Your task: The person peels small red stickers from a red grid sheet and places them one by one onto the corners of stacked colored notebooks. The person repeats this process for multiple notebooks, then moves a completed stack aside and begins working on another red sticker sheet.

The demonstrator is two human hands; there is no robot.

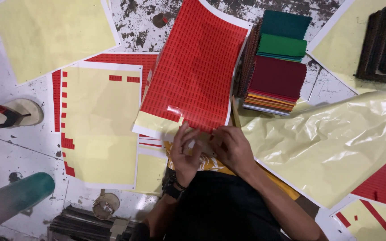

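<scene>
A sheet of small red stickers point(195, 67) on a pale yellow backing lies curved in front of me, its near edge bare yellow. My left hand point(185, 154) and my right hand point(229, 146) meet at that near edge, fingers pinching at the stickers there. A shiny strip of the sheet is lifted by my fingertips. Whether either hand holds a peeled sticker is too small to tell.
A mostly stripped yellow backing sheet point(101, 125) lies at left. A stack of coloured fabric swatches point(275, 67) stands at right, crumpled yellow film point(336, 143) below it. A sandal point(12, 114) and a teal tube point(14, 196) sit far left on the speckled floor.
</scene>
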